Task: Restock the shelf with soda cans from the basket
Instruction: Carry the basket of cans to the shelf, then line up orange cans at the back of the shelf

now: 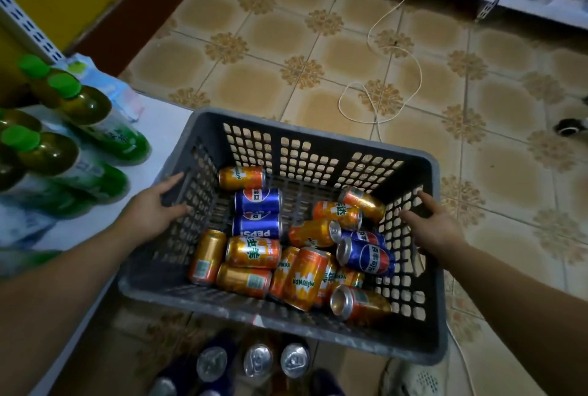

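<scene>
So the soda cans [305, 278] are pretty much all lying loose in the dark grey basket [318, 138], a jumble of orange ones and a few blue ones on their sides, some stacked on each other. No can is being picked right now. The left hand [156, 208] grips the basket's left wall with the thumb over the rim, and the right hand [436, 230] holds the right wall the same way. I can't tell if the basket is hanging in the air or its left corner sits on the white shelf [159, 122] next to it.

Down at the bottom edge there are a few upright cans [257, 360], tops showing, looks like a lower shelf level, so maybe a bit of stocking is done. My read: most of the job is left, the basket is far from empty.

Green-capped bottles [89, 106] fill the left shelf, and a pale cord [397, 55] loops over the tiled floor [254, 84].
</scene>
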`<state>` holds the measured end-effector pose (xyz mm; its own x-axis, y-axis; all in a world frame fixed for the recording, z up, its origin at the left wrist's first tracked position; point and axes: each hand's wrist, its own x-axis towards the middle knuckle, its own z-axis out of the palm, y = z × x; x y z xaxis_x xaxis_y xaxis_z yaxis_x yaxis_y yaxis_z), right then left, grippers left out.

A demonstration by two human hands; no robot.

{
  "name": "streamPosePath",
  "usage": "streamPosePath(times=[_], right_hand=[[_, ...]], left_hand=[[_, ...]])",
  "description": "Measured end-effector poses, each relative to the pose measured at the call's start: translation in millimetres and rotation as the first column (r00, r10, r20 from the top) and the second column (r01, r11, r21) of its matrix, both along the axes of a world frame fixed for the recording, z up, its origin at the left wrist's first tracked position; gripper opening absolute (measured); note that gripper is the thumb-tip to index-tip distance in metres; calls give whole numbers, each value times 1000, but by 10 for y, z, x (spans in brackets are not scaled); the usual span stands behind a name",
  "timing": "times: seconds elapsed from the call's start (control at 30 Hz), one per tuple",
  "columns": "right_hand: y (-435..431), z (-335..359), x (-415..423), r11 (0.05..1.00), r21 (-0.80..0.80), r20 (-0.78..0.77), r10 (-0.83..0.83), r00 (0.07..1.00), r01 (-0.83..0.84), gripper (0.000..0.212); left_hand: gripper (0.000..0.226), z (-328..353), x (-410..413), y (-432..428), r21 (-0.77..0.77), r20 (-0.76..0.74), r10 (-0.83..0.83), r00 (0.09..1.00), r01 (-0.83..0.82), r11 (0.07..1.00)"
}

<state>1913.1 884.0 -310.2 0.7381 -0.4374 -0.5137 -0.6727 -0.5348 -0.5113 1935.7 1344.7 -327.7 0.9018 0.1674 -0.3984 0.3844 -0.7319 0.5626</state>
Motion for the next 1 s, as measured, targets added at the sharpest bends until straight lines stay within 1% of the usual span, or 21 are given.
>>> streamPosePath(times=[0.13, 0.2, 0.27, 0.33, 0.37, 0.43, 0.47, 0.5, 0.57, 0.6, 0.67, 0.77, 0.87, 0.9, 0.97, 1.0], right_hand=[[-6, -28, 28, 996, -57, -46, 60, 997, -62, 69], [29, -17, 24, 993, -87, -75, 69, 995, -75, 74], [124, 14, 26, 978, -182, -110, 84, 990, -103, 80], [268, 56, 20, 929, -325, -151, 133, 979, -177, 85], [352, 73, 10, 894, -389, -162, 172, 972, -223, 87], [535, 62, -31, 828, -458, -146, 287, 947, -322, 85], [651, 41, -54, 812, -453, -131, 348, 928, -368, 83], [791, 34, -78, 812, -414, -119, 399, 909, -411, 81], [1118, -21, -115, 837, -256, -104, 473, 875, -483, 77], [1280, -62, -132, 830, -173, -121, 516, 848, -530, 76], [1566, -170, -156, 766, -72, -156, 624, 765, -639, 74], [1918, -452, -137, 630, 14, -154, 769, 621, -777, 68], [2246, -806, -82, 480, 78, -178, 869, 461, -874, 81], [2338, -908, -57, 421, 72, -203, 894, 400, -904, 86], [2461, -1074, -18, 294, -7, -261, 922, 286, -956, 90], [2494, -1125, -4, 262, -53, -267, 926, 267, -964, 87]], left_hand=[[77, -14, -8, 20, 95, -54, -91, 994, 96, 991], [82, 16, -54, -45, 175, -94, -126, 988, 141, 974], [83, 111, -158, -167, 287, -82, -141, 987, 159, 945], [82, 201, -285, -286, 418, -12, -236, 972, 219, 882], [81, 235, -346, -339, 457, 6, -297, 955, 262, 850], [77, 246, -461, -420, 447, -26, -373, 927, 345, 826], [76, 236, -513, -452, 406, -57, -371, 927, 361, 839], [75, 189, -562, -475, 340, -89, -357, 930, 365, 867], [74, 103, -641, -503, 163, -161, -312, 936, 337, 927], [73, 53, -666, -508, 91, -206, -302, 931, 326, 941], [71, -57, -669, -510, 12, -295, -322, 900, 340, 940], [79, -225, -573, -510, -27, -412, -356, 839, 379, 925], [86, -381, -491, -460, -36, -494, -353, 795, 387, 922], [85, -424, -479, -437, -42, -515, -346, 785, 380, 924], [81, -457, -475, -418, -43, -549, -329, 769, 368, 929], [81, -477, -475, -411, -37, -550, -318, 772, 358, 933]])
